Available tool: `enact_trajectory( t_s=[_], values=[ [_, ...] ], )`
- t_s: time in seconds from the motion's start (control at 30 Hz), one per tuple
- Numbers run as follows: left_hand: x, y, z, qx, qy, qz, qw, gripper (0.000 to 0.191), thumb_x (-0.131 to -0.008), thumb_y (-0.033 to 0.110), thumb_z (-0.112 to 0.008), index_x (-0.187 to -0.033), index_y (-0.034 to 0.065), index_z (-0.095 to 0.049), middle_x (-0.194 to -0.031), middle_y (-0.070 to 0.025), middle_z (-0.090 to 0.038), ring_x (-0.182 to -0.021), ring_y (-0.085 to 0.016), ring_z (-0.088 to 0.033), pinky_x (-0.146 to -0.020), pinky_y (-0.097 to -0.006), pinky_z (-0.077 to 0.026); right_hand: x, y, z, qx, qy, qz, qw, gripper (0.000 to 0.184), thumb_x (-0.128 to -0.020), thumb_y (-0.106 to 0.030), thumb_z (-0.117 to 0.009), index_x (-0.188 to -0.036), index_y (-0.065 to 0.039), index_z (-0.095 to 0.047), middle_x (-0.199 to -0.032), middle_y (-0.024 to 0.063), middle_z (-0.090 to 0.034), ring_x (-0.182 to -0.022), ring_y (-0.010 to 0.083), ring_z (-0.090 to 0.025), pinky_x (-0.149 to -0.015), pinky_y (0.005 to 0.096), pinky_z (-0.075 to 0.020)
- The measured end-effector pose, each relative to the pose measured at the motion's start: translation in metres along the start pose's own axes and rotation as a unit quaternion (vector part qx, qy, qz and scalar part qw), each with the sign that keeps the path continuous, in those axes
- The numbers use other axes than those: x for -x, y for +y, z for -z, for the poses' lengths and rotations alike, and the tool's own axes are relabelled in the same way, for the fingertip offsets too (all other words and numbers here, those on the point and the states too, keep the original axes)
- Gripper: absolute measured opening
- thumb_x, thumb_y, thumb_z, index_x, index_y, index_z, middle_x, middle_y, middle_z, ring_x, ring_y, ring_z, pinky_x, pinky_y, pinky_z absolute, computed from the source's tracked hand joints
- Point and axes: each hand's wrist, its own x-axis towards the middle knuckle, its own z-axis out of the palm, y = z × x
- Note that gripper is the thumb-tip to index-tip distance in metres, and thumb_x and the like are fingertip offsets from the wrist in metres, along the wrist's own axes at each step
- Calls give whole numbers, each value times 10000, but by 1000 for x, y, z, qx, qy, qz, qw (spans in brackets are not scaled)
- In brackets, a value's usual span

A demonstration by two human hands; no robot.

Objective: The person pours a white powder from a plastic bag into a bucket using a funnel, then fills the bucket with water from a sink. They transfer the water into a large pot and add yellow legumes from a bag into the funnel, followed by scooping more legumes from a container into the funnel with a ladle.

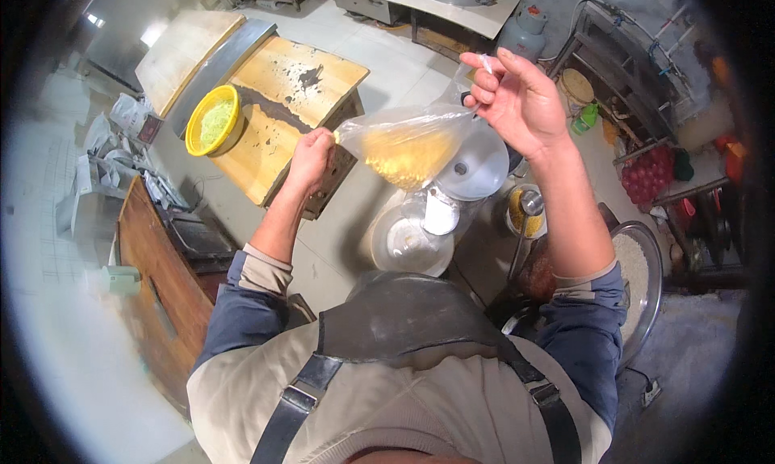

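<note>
A clear plastic bag [412,146] with yellow grain-like contents hangs between my two hands. My left hand [313,155] grips one end of it in a closed fist. At the other end, my right hand [514,97] pinches the gathered plastic, with a white twisted bit at its fingers. Below the bag are a wide pale funnel-shaped pan [475,164] with a central hole and a round clear container [412,240]. A small tub of yellow grains [533,225] with a metal ladle [531,203] over it stands below my right forearm.
A yellow-rimmed tub [195,143] of pale green contents sits on a worn wooden table [254,167] at left. At right are a large metal basin [654,282] of whitish grains, a gas cylinder [524,31] and a red net sack [648,176]. A wooden panel [163,300] stands at lower left.
</note>
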Motion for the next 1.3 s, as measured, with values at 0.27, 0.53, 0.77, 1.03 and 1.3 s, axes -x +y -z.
enact_trajectory(
  t_s=[0.27,0.53,0.77,1.03,1.3],
  values=[
    [0,-30,-13,-10,-129,42,991,122,-921,66,-574,-809,62,-620,-609,19,-513,-485,-76,-410,-443,-254,-301,6,8,-8,-32,-53,-13,998,649,-1038,-364,-526,-1406,158,-414,-841,17,-469,-796,154,-465,-870,362,-456],
    [-11,-52,-19,35,-168,98,980,117,-940,97,-574,-826,77,-593,-599,25,-489,-452,-86,-392,-421,-244,-283,10,8,-16,9,-29,-4,1000,668,-1045,-380,-506,-1424,161,-406,-836,8,-463,-799,144,-462,-877,369,-463],
    [-13,-63,-21,86,-148,162,972,167,-900,85,-559,-733,82,-563,-589,5,-473,-461,-116,-378,-428,-292,-295,11,13,-16,30,-2,7,1000,653,-1042,-370,-519,-1397,172,-432,-810,-1,-456,-784,136,-472,-873,350,-468],
    [0,-93,-12,107,-18,59,992,301,-1031,317,-601,-1228,96,-547,-981,-9,-586,-820,-122,-595,-681,-287,-501,13,18,-20,8,19,-6,1000,638,-1039,-368,-523,-1391,158,-437,-819,-1,-445,-768,135,-447,-865,349,-462],
    [-31,-98,-36,-31,-40,-86,995,106,-961,98,-674,-1003,9,-714,-896,6,-681,-832,-83,-583,-792,-252,-478,-3,21,-13,-14,6,-10,1000,641,-1007,-374,-594,-1368,134,-444,-816,10,-470,-770,144,-476,-851,361,-469]
  ],
)
